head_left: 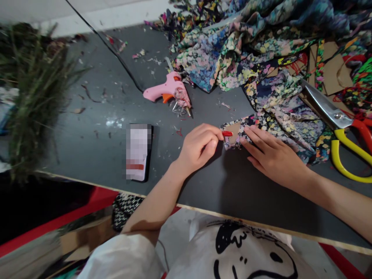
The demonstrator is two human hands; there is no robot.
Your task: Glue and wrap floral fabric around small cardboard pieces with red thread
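My left hand (202, 144) has its fingers curled, and a small red loop (227, 133) sticks out from the fingertips. The loop looks like cord and lies over a bare tan cardboard piece (234, 129). Floral fabric (259, 121) borders the cardboard on both sides and runs on to the right. My right hand (269, 155) lies flat on this fabric with its fingers stretched out, beside the cardboard. Whether the loop is fixed to the cardboard I cannot tell.
A pink glue gun (162, 90) with a black cord rests beyond my left hand. A phone (138, 153) lies left of it. Large scissors (337, 116) with red and yellow handles are at right. Heaped floral cloth (209, 64) fills the back; dried grass (37, 93) lies far left.
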